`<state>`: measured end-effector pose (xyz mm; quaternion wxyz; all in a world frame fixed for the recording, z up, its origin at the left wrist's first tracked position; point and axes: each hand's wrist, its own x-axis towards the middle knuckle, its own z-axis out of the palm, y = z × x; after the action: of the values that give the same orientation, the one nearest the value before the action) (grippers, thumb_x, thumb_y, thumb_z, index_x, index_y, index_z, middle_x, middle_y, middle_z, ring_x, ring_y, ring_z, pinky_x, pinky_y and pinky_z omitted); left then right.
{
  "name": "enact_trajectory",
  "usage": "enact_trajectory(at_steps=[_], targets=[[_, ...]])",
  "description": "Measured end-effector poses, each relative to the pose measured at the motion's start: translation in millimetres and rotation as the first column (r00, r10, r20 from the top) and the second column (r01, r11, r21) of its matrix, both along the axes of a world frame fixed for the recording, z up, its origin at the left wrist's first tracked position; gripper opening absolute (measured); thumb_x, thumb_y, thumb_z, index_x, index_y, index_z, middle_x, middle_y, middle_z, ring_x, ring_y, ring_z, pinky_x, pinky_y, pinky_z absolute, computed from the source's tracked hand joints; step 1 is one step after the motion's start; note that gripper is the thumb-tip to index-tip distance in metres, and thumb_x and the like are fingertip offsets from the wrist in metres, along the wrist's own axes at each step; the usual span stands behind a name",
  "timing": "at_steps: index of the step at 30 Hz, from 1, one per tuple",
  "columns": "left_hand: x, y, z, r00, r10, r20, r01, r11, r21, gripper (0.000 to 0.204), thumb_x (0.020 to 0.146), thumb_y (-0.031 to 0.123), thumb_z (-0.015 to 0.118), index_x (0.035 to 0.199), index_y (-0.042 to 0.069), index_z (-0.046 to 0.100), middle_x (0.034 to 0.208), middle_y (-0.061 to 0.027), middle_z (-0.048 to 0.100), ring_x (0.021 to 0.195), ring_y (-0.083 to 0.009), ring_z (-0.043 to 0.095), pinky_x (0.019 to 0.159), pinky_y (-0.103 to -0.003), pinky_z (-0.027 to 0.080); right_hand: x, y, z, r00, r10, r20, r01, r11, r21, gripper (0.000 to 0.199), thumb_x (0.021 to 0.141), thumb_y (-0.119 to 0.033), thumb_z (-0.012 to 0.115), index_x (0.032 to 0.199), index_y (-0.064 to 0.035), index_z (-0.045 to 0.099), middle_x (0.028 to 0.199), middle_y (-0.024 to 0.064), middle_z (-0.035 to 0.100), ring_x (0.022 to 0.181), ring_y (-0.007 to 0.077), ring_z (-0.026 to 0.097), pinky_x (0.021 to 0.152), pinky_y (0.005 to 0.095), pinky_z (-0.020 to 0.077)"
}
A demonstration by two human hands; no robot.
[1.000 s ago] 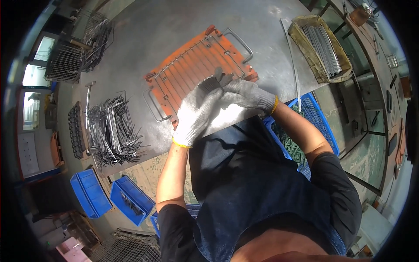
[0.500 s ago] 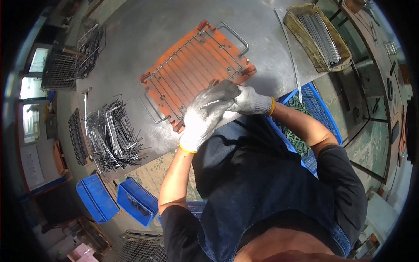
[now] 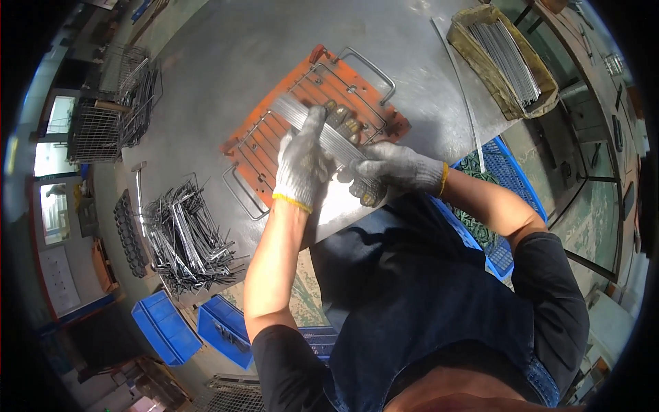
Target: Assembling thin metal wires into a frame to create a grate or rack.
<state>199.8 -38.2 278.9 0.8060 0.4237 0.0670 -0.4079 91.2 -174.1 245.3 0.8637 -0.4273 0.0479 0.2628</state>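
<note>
the left hand (image 3: 302, 158) and right hand (image 3: 398, 168) wear knitted, pale grey gloves with yellow cuff edges; dark, worn coating shows on the fingers. the left grip is closed around a bundle of rods (image 3: 333, 141), thumb pressed across the top. the right grip is closed around its lower right end. the rods are thin, straight, bright metal, packed side by side. the bundle is held slantwise over an orange board (image 3: 367, 89), its free end toward the upper left.

the board is roughly rectangular, with parallel lines across its face. a wire frame rests on it; a rounded, u-shaped metal handle (image 3: 375, 66) projects from the upper right side, and a second handle (image 3: 232, 189) from the lower left.

the tabletop (image 3: 220, 75) is smooth grey metal with dull scuffs. at left lies a tangled pile of bent rods (image 3: 189, 237); at right, a dirty yellowish box (image 3: 477, 79) holds straight rods.
</note>
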Motion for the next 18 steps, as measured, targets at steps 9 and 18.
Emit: enact_trajectory(at_steps=[9,18], targets=[[38,-17,-27,0.989,-0.122,-0.089,0.126,0.991,0.042,0.027,0.093,0.011,0.043,0.112,-0.007,0.048,0.105,-0.0196,0.059,0.090,-0.0316,0.062,0.079,-0.040,0.054,51,-17,-29,0.961,0.019,0.277,0.078,0.939,-0.336,0.036,0.091,-0.015,0.049,0.121,0.0024,0.044,0.107,0.0107,0.057,0.096,0.0178,0.059,0.082,0.0279,0.0503],[48,-19,29,0.719,-0.674,0.171,0.119,0.362,0.925,0.047,0.086,0.042,0.056,0.099,-0.003,0.059,0.093,-0.0156,0.062,0.078,-0.0254,0.062,0.068,-0.034,0.051,49,-12,-22,0.483,0.506,0.714,0.530,0.481,-0.699,0.035,0.078,-0.010,0.062,0.112,-0.0092,0.055,0.102,0.0070,0.059,0.085,0.0255,0.060,0.075,0.0328,0.0506]])
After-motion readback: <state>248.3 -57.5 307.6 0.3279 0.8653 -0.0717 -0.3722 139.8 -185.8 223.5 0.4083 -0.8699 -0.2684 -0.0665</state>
